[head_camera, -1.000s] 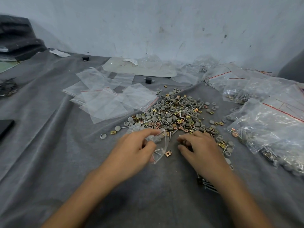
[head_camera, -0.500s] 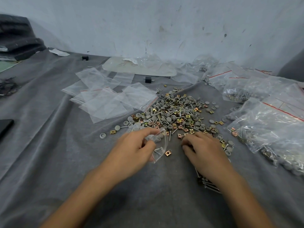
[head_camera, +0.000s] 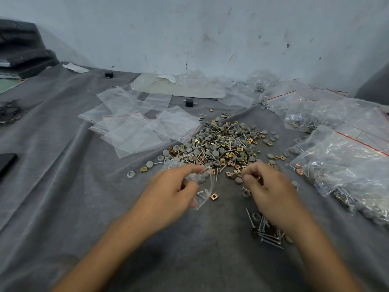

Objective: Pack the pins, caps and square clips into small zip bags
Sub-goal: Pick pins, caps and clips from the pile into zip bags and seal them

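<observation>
A heap of grey caps, metal pins and gold square clips (head_camera: 223, 146) lies on the grey cloth. My left hand (head_camera: 174, 192) pinches a small clear zip bag (head_camera: 203, 184) held open just below the heap; a pin and a cap show inside it. My right hand (head_camera: 267, 186) is at the heap's near edge with its fingers curled, pinching small parts that I cannot identify. A copper clip (head_camera: 214, 196) lies beside the bag. A small bunch of pins (head_camera: 267, 232) lies under my right wrist.
Empty zip bags (head_camera: 134, 127) are spread at the left of the heap. Filled bags (head_camera: 345, 157) are piled at the right. A pale oval plate (head_camera: 179, 85) lies by the wall. A dark flat object (head_camera: 7, 163) sits at the left edge.
My right hand has moved slightly right and up along the heap's edge, its fingers curling round small parts. My left hand with the bag has stayed in place.
</observation>
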